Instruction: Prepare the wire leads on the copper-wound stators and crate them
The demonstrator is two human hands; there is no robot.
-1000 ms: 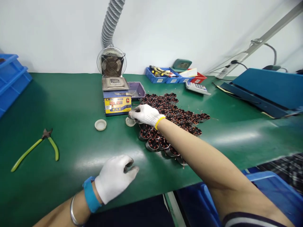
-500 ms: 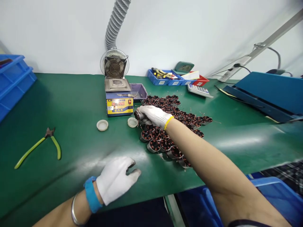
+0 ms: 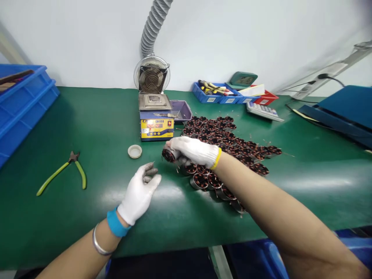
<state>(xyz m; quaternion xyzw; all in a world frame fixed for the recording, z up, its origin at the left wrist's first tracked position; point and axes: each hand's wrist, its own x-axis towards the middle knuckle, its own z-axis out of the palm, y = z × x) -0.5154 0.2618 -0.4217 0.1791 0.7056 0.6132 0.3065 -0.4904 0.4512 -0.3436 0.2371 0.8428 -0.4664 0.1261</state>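
My right hand (image 3: 195, 151), in a white glove, grips a small round motor stator (image 3: 168, 155) with copper windings, held just above the green mat. A large cluster of similar stators (image 3: 223, 143) lies under and behind that hand. My left hand (image 3: 139, 192), also gloved, hovers over the mat a short way left of the held stator, fingers loosely curled with dirty tips and nothing in them. A white cap (image 3: 135, 151) lies on the mat to the left of the right hand.
A yellow-and-blue solder pot (image 3: 156, 121) with a fan (image 3: 151, 79) and grey hose stands behind the stators. Green-handled cutters (image 3: 62, 171) lie at the left. Blue crates (image 3: 20, 104) sit far left, small parts bins (image 3: 221, 95) and a calculator (image 3: 263, 111) at the back.
My right hand lifted a stator from beside the solder pot and brought it nearer. My left hand rose from the mat's front edge and moved toward it.
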